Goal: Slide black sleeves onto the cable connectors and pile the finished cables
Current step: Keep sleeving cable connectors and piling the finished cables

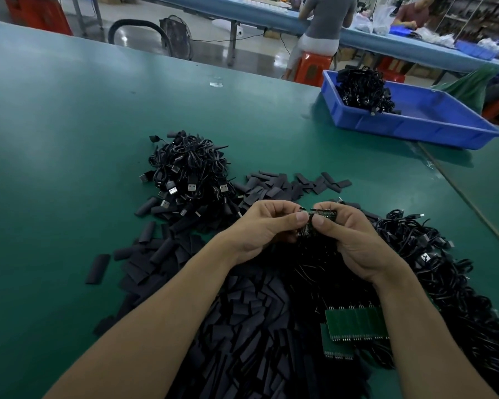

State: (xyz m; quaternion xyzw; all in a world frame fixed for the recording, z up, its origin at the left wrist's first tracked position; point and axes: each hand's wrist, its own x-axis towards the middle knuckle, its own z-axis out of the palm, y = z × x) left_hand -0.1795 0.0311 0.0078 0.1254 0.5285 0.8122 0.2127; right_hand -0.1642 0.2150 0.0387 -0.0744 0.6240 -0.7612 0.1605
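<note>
- Left hand [264, 227]: fingers curled, thumb and forefinger pinching the left end of a small green connector board [323, 216]. Whether a sleeve is also between these fingers cannot be told.
- Right hand [350, 240]: fingers curled round the same connector board, thumb pressed on its near face. The two thumbs almost touch.
- Connector board: held above the table [69, 139], just over the heap of material, near the centre of the view.
- Loose black sleeves [242, 326]: a wide spread under both forearms, running from 6 o'clock to 9 o'clock of the hands, with a thinner band at 12 o'clock.
- Pile of cables [189, 168]: a coiled heap with USB plugs showing, at 11 o'clock of the hands, well apart from them.
- Tangled cables [444, 283]: a second mass at 4 o'clock, beside the right forearm.
- Green boards [355, 322]: a row lying at 5 o'clock, partly under the right forearm.
- Blue tray [415, 128]: at 2 o'clock on the far table edge, holding a bundle of black cables [363, 90].
</note>
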